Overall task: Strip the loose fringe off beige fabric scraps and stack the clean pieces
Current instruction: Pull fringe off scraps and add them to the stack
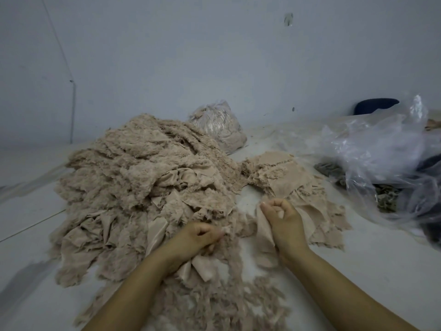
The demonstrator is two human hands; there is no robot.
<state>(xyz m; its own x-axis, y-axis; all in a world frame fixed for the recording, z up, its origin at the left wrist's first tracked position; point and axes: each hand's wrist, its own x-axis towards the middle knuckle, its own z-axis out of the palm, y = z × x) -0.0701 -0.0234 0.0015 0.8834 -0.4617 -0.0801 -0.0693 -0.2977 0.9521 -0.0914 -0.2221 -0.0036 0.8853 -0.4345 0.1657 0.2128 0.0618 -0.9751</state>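
A big heap of frayed beige fabric scraps point(143, 182) fills the left and middle of the pale floor. My right hand point(284, 220) grips one beige scrap point(263, 237) that hangs below it. My left hand point(198, 235) pinches a tuft of loose fringe point(226, 231) just left of that scrap. A flatter stack of beige pieces point(286, 177) lies behind my right hand. Pulled-off fringe point(238, 304) is strewn on the floor between my forearms.
A clear plastic bag stuffed with beige material point(219, 125) sits behind the heap by the wall. Crumpled clear plastic point(381, 161) with darker scraps point(386, 194) lies at the right. A dark object point(374, 106) stands at the far right by the wall.
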